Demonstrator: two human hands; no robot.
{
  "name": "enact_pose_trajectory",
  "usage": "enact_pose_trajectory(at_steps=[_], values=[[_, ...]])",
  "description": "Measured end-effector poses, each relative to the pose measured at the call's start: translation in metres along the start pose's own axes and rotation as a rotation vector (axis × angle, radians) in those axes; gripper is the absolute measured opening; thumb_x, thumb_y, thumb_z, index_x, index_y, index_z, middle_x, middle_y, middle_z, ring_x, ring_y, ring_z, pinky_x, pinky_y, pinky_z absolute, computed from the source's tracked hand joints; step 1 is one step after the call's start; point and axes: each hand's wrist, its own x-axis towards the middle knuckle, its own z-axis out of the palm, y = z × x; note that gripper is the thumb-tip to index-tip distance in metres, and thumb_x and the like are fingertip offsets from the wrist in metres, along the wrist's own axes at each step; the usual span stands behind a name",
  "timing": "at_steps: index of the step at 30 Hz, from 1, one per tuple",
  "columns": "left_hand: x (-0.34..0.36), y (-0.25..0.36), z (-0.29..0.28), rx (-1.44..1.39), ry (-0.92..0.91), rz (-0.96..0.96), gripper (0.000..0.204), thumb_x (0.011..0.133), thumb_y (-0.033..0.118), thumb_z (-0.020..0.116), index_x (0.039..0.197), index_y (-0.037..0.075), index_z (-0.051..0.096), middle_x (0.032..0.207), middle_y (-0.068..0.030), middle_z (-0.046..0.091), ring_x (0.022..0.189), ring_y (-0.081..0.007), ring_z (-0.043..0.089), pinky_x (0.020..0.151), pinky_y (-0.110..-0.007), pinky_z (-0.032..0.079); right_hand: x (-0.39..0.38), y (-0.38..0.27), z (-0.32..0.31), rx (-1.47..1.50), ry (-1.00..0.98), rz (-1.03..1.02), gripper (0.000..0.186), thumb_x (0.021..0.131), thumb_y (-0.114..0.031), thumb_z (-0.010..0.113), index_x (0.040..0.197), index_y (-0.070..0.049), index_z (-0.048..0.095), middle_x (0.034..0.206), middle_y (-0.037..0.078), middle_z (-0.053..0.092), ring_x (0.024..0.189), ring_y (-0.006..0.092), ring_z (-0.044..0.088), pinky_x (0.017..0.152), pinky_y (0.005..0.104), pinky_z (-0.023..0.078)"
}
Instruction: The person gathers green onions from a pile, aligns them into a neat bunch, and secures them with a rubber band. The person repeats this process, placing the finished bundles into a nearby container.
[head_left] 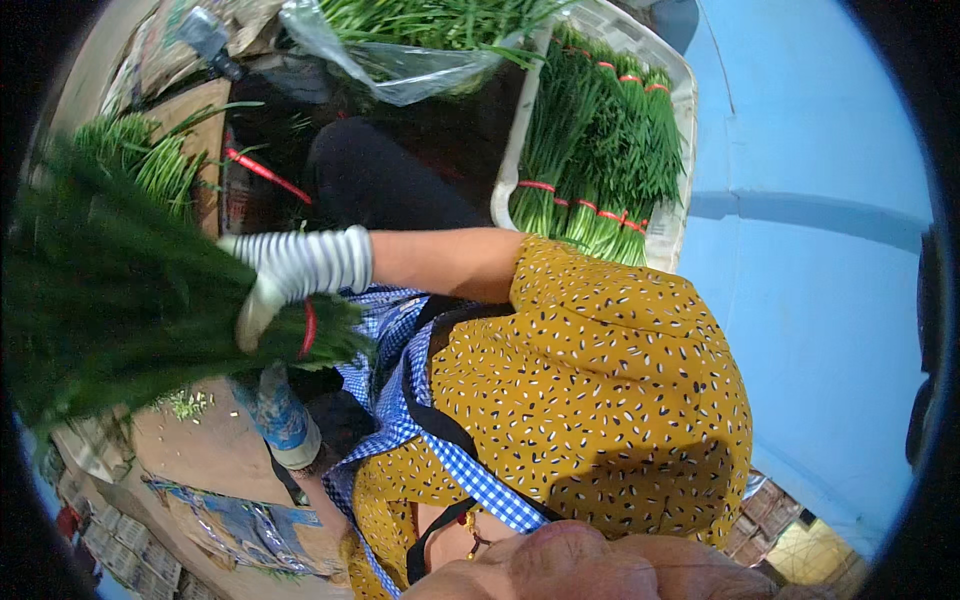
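Note:
A large bunch of long green chives (130,290) spreads over the left side, blurred by motion. A red band (308,328) circles its pale cut end. My right hand (280,275), in a white and grey striped glove, grips the bunch near that band, thumb over the stalks. Beneath the bunch is my left hand (278,410) in a blue and white glove; its fingers are hidden by the leaves, so its hold cannot be made out.
Banded chive bundles fill a white crate (688,130) at the upper right. Loose chives sit in a clear plastic bag (400,75) at the top. More chives (165,165) lie by a board (205,110). Cut bits (185,403) and a red strip (268,177) lie nearby.

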Motion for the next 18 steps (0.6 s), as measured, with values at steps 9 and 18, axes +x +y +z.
enact_pose_trajectory(at_steps=[9,18], values=[[0.029,0.064,0.089,0.225,-0.408,0.121,0.058,0.080,0.006,0.050,0.134,0.003,0.029,0.138,-0.0082,0.029,0.116,-0.0116,0.036,0.078,-0.017,0.039,-0.173,-0.088,-0.080,-0.124,0.806,-0.532,0.076,0.068,-0.059,0.061,0.121,-0.006,0.046,0.117,0.008,0.053,0.104,0.0248,0.052,0.091,0.0401,0.042],[0.025,0.039,0.084,0.204,-0.360,-0.007,0.045,0.086,0.010,0.042,0.129,-0.003,0.035,0.134,-0.0128,0.036,0.123,-0.0208,0.036,0.103,-0.032,0.022,-0.419,-0.033,-0.166,0.125,1.537,-0.363,0.059,0.072,-0.038,0.066,0.120,-0.010,0.048,0.122,0.007,0.048,0.109,0.0249,0.048,0.093,0.0416,0.038]])
